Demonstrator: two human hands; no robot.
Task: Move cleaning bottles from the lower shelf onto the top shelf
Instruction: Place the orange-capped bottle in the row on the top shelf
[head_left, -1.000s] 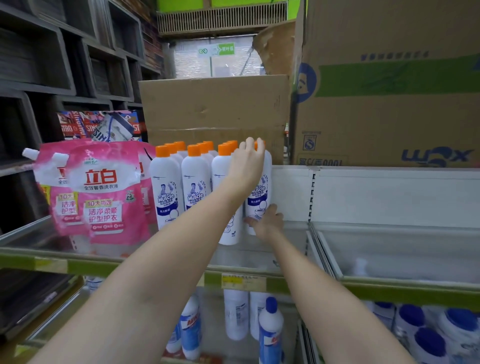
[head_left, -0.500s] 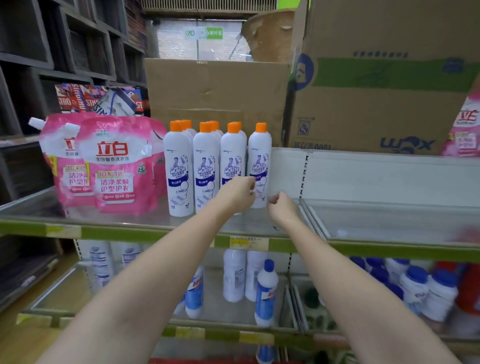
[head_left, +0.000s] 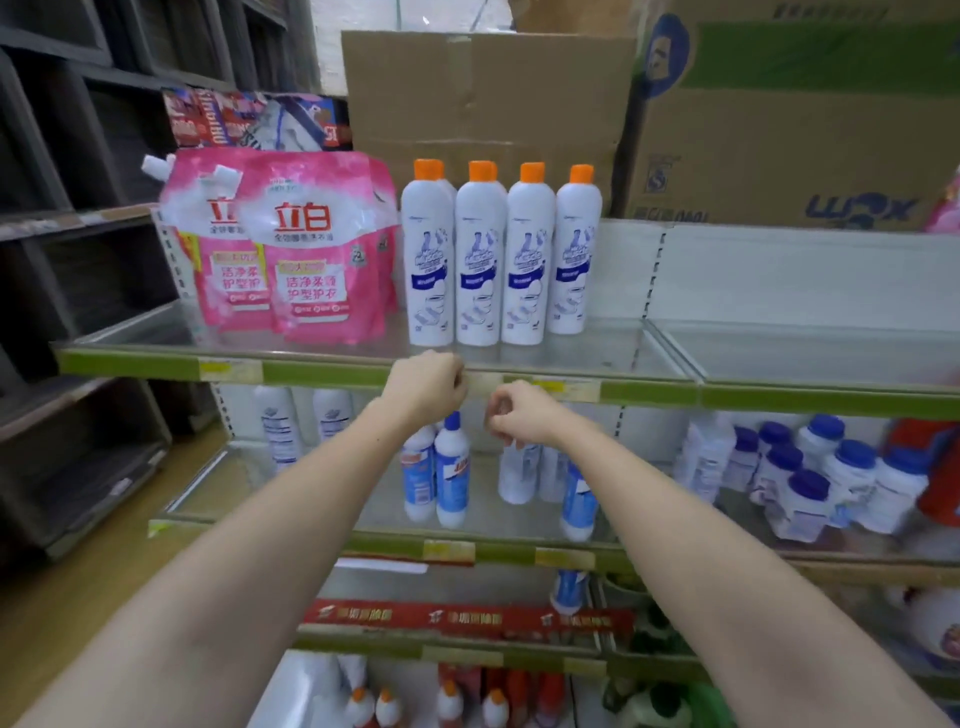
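Several white cleaning bottles with orange caps (head_left: 504, 254) stand upright in a row on the top shelf (head_left: 322, 370). On the lower shelf (head_left: 519, 548) stand blue-capped bottles (head_left: 451, 467) and plain white bottles (head_left: 278, 423). My left hand (head_left: 428, 384) hangs in front of the top shelf's green edge, fingers loosely curled, holding nothing. My right hand (head_left: 517, 413) is just below that edge, fingers also loosely curled and empty. Both hands are clear of the bottles.
Pink detergent pouches (head_left: 291, 249) stand left of the orange-capped bottles. Cardboard boxes (head_left: 779, 119) sit behind and above the top shelf. Squat blue-lidded bottles (head_left: 810, 478) crowd the lower shelf at right. More orange-topped bottles (head_left: 447, 696) stand on the bottom shelf. Dark racks (head_left: 78, 260) stand at left.
Both hands let go of the orange-capped bottles on the top shelf and drew back and down to the shelf's front edge. The view tilted down, showing the lower shelves.
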